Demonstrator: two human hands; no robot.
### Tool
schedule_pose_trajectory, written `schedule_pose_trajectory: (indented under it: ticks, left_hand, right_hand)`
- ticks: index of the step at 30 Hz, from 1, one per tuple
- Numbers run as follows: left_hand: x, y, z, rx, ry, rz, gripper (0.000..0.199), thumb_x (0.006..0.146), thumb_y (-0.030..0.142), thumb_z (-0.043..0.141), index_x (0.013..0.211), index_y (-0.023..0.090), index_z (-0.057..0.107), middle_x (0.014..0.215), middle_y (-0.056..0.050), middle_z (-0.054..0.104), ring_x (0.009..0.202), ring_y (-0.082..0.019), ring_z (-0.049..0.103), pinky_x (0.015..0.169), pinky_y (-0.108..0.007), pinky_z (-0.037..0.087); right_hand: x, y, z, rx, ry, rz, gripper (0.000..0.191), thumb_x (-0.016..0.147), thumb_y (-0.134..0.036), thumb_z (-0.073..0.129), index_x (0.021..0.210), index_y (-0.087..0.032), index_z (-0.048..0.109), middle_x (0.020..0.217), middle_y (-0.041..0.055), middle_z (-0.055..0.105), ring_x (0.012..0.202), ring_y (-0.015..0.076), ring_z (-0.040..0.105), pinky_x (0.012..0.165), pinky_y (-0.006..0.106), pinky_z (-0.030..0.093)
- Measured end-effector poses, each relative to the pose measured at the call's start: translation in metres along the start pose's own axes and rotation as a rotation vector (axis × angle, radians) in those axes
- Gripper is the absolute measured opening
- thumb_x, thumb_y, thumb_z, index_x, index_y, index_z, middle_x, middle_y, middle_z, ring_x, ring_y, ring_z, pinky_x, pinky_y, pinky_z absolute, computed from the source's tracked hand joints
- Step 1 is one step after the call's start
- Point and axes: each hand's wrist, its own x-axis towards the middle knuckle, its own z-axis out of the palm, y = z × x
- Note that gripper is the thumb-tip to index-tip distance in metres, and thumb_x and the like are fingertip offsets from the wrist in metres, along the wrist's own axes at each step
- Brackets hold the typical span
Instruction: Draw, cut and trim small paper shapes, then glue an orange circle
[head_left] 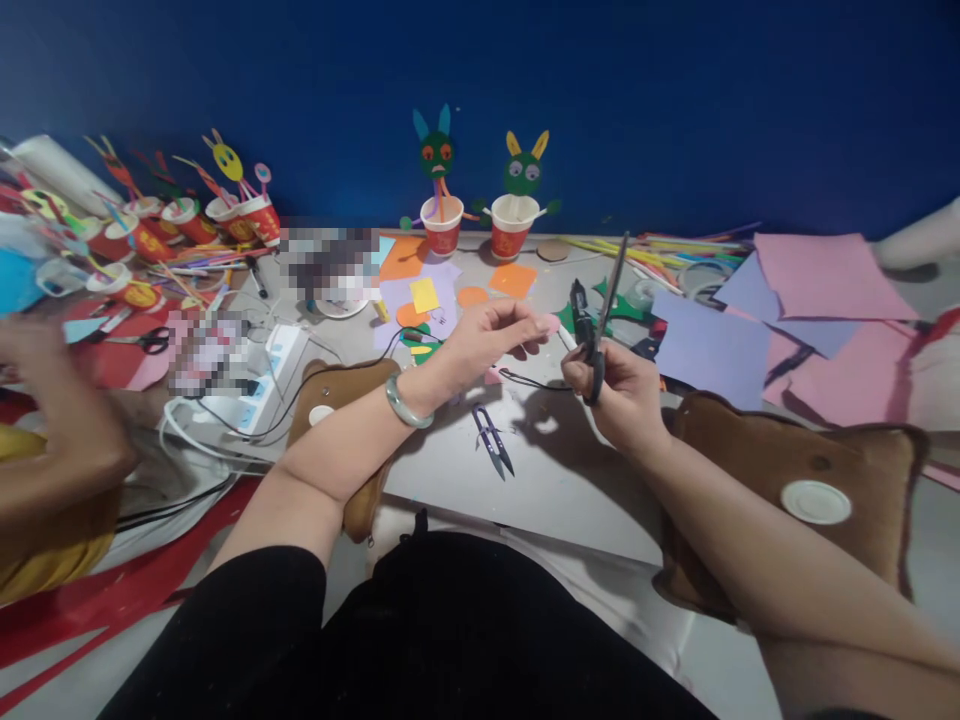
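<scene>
Between the fingertips of my left hand [499,340] is a small pink paper piece [553,324]. My right hand [622,390] grips a pair of dark scissors [611,290], blades pointing up, a short way right of the paper. Below my hands, thread snips [493,442] lie on the table [555,490]. A black glue gun [581,305], partly hidden, is just behind the scissors. Toward the wall, two red-and-white paper cups [442,232] carry green paper heads [523,172] with ears. Orange, yellow and purple paper scraps [450,292] lie in front of them.
Pink and lavender paper sheets [709,340] spread at the right. Brown cushions [795,500] border the table's near side. A white power strip [274,375] with cables sits left, beside another person's arm [60,430]. More decorated cups [259,218] stand at the far left.
</scene>
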Motion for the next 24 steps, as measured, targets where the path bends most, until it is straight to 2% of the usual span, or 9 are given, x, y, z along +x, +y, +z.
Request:
schedule_pose_trajectory:
  ticks: [3, 7, 11, 15, 18, 24]
  left_hand:
    - [0.0, 0.0, -0.001, 0.03, 0.005, 0.003, 0.047, 0.077, 0.06, 0.089, 0.08, 0.018, 0.069, 0.076, 0.001, 0.069, 0.07, -0.008, 0.061, 0.068, -0.024, 0.05]
    - [0.006, 0.0, -0.008, 0.112, 0.049, 0.027, 0.047, 0.071, 0.056, 0.093, 0.071, 0.018, 0.066, 0.071, 0.001, 0.066, 0.067, -0.008, 0.058, 0.066, -0.025, 0.049]
    - [0.01, -0.003, -0.012, 0.126, 0.035, 0.017, 0.047, 0.071, 0.055, 0.093, 0.072, 0.017, 0.066, 0.072, 0.001, 0.066, 0.068, -0.008, 0.06, 0.066, -0.025, 0.049]
    - [0.004, -0.004, -0.006, 0.134, -0.007, -0.022, 0.044, 0.074, 0.055, 0.091, 0.078, 0.016, 0.071, 0.072, 0.001, 0.065, 0.068, -0.008, 0.059, 0.064, -0.024, 0.048]
    - [-0.001, -0.002, 0.0, 0.133, -0.017, -0.073, 0.043, 0.074, 0.054, 0.091, 0.08, 0.016, 0.072, 0.07, 0.001, 0.064, 0.065, -0.008, 0.056, 0.06, -0.024, 0.045]
    - [-0.001, -0.004, 0.006, 0.113, -0.058, -0.079, 0.051, 0.065, 0.056, 0.096, 0.073, 0.015, 0.069, 0.067, 0.002, 0.062, 0.064, -0.008, 0.052, 0.06, -0.026, 0.041]
  right_hand:
    - [0.0, -0.001, 0.001, 0.034, 0.031, -0.002, 0.047, 0.076, -0.056, 0.091, 0.066, -0.024, 0.057, 0.071, 0.0017, 0.058, 0.066, 0.0162, 0.049, 0.066, 0.036, 0.044]
    - [-0.001, 0.003, 0.0, 0.045, 0.04, 0.0, 0.041, 0.079, -0.047, 0.091, 0.068, -0.023, 0.061, 0.073, 0.0041, 0.063, 0.069, 0.0167, 0.052, 0.071, 0.037, 0.044]
    - [0.0, 0.007, 0.001, 0.004, 0.026, -0.003, 0.041, 0.081, -0.046, 0.091, 0.067, -0.023, 0.06, 0.072, 0.0044, 0.065, 0.07, 0.017, 0.055, 0.071, 0.036, 0.045]
    - [0.001, 0.008, 0.003, 0.002, 0.055, -0.026, 0.046, 0.077, -0.052, 0.092, 0.062, -0.024, 0.059, 0.067, 0.0033, 0.064, 0.067, 0.0185, 0.055, 0.066, 0.037, 0.046]
    - [0.001, 0.009, 0.004, -0.008, 0.047, -0.024, 0.041, 0.078, -0.053, 0.091, 0.064, -0.026, 0.064, 0.069, 0.0034, 0.066, 0.066, 0.0206, 0.056, 0.067, 0.04, 0.048]
    - [-0.001, 0.013, 0.005, -0.001, 0.072, -0.058, 0.037, 0.077, -0.052, 0.093, 0.067, -0.026, 0.068, 0.073, 0.0033, 0.068, 0.068, 0.0196, 0.057, 0.068, 0.04, 0.051]
